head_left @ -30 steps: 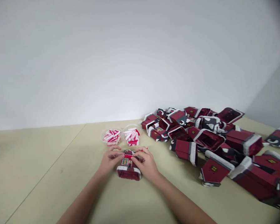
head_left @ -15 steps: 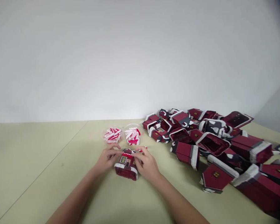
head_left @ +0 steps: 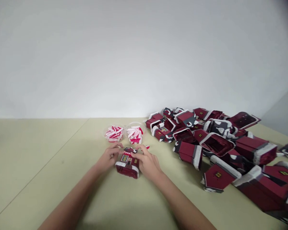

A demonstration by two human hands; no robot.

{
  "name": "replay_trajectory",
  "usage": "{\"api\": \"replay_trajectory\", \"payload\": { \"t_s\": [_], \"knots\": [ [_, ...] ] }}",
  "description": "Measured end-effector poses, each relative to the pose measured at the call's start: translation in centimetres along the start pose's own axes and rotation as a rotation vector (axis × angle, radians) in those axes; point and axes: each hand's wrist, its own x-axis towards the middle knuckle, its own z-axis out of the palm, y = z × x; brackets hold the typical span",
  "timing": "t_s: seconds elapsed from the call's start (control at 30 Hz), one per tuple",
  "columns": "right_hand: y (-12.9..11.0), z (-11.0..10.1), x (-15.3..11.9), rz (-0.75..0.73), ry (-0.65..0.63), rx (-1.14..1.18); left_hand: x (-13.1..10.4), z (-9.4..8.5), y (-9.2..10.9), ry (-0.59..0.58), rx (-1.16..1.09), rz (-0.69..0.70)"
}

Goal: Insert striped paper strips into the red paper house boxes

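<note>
A small dark red toy house (head_left: 129, 172) lies on its back on the table, its open white-edged base towards me and its painted windows and door facing up. At its left side my left hand (head_left: 109, 157) is closed, with the fingertips against the upper edge. My right hand (head_left: 150, 161) grips the opposite side, thumb across the front and index finger at the roof end. Between the two hands a red-and-white striped strip (head_left: 127, 153) lies across the house above the windows. Just behind the right fingers, a small red piece (head_left: 147, 147) rests on the table.
Two clear round tubs stand behind the hands, the left tub (head_left: 105, 131) and right tub (head_left: 142, 126) both holding red-and-white striped strips. On the right a big heap of similar red houses (head_left: 217, 179) spreads over the table (head_left: 50, 179). A pale wall (head_left: 110, 64) rises behind.
The view has shifted a little, so everything sits slightly higher. My right thumb and fingers have changed position on the house; my left hand remains at its left edge.
</note>
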Motion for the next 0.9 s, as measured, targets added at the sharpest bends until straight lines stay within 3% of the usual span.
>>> {"api": "replay_trajectory", "payload": {
  "t_s": [0.23,0.37,0.5,0.6,0.7,0.9],
  "knots": [
    [0.2,-0.2,0.6,0.082,-0.07,0.133,0.1,-0.2,0.0,-0.015,0.022,-0.069],
    [1.0,-0.2,0.2,0.039,-0.089,0.161,-0.1,-0.7,1.0,0.017,-0.008,-0.118],
    [1.1,-0.6,-0.2,0.128,-0.025,0.163,-0.1,-0.7,2.3,0.14,-0.126,-0.345],
    [0.5,-1.1,-0.1,0.329,-0.024,0.117,-0.1,-0.4,3.1,0.06,-0.191,-0.555],
    [-0.2,-1.6,-0.1,0.45,-0.135,0.023,-0.2,-0.3,3.7,-0.029,-0.197,-0.576],
    [-1.0,-1.5,-0.6,0.41,-0.169,0.04,-0.2,-0.4,4.4,-0.176,-0.283,-0.553]
  ]
}}
